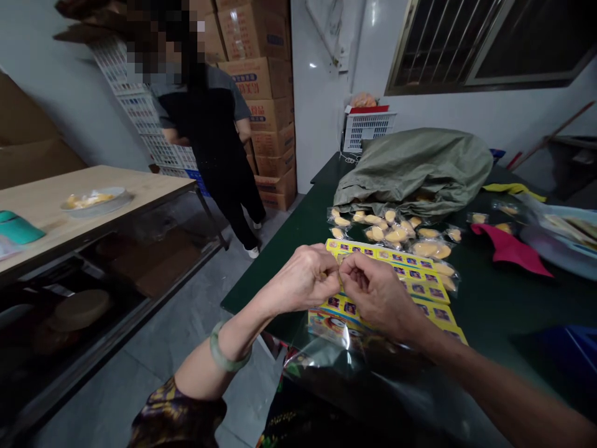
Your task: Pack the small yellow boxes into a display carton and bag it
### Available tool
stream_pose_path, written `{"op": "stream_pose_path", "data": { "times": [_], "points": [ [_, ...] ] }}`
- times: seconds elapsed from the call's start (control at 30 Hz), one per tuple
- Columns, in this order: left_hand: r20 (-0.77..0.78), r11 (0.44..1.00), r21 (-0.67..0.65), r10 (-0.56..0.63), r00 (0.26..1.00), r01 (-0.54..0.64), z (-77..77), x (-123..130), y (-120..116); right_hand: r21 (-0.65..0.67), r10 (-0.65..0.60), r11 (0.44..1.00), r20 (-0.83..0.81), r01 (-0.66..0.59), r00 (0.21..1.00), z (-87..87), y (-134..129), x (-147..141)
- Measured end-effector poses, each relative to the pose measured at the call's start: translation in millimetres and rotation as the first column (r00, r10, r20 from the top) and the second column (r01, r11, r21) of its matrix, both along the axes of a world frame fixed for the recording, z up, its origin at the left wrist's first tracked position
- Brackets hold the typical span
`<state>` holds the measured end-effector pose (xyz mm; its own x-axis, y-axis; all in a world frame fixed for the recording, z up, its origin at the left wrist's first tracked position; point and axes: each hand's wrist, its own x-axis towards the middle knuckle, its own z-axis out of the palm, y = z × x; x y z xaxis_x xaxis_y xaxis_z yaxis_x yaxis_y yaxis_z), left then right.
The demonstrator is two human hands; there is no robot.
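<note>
My left hand (310, 277), with a pale green bangle (224, 351) on its wrist, is closed in a pinch. Touching or nearly touching it, my right hand (375, 292) is pinched too; whatever lies between the fingertips is too small to make out. Both hands are over yellow printed card strips (422, 289) with small pictures, laid in rows on the dark green table (489, 317). Clear plastic (345, 367) lies at the near edge below them. Several wrapped yellow pieces (396, 234) sit just behind the strips.
A green-grey cloth sack (415, 168) lies behind the wrapped pieces. At right are a pink cloth (513, 249) and a plastic-covered basin (569, 236). A person (209, 124) stands by stacked cartons (268, 112). A wooden table (153, 186) with a dish (97, 202) is at left.
</note>
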<state>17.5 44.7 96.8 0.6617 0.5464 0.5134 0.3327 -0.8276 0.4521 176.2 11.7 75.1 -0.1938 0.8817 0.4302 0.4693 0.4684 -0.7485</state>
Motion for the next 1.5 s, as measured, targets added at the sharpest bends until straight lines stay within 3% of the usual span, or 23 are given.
{"op": "stream_pose_path", "data": {
  "times": [0.27,0.47,0.67,0.9,1.07,1.27,1.33,1.5],
  "points": [
    [0.098,0.99,-0.125,0.075,0.992,-0.062,-8.3,-5,12,-0.168,0.044,0.983,-0.168,-0.072,0.985,11.5,1,1],
    [0.184,0.963,-0.262,0.114,0.976,-0.063,-7.2,-13,10,-0.225,0.059,0.968,-0.219,-0.11,0.974,9.9,4,4],
    [0.08,0.983,-0.182,-0.017,0.997,0.031,-1.5,-8,-1,-0.144,0.046,0.987,-0.188,-0.074,0.981,6.1,4,1],
    [0.056,0.989,-0.138,0.053,0.997,-0.045,-6.0,-2,-4,0.097,-0.027,0.995,0.019,0.025,0.999,-1.5,3,1],
    [0.115,0.99,-0.12,0.092,0.989,-0.078,-10.3,2,-8,0.143,-0.053,0.988,0.016,0.051,0.998,-2.6,3,1],
    [0.173,0.992,-0.003,0.122,0.977,-0.123,-17.9,8,-5,0.174,-0.082,0.982,0.026,0.076,0.996,-3.8,5,1],
    [0.198,0.99,-0.032,0.143,0.97,-0.139,-19.2,9,-3,0.168,-0.074,0.983,0.015,0.07,0.997,-3.2,5,1],
    [0.249,0.96,-0.255,0.18,0.952,-0.114,-18.4,9,-1,0.06,-0.014,0.998,-0.058,0.018,0.998,1.7,5,1]
  ]
}}
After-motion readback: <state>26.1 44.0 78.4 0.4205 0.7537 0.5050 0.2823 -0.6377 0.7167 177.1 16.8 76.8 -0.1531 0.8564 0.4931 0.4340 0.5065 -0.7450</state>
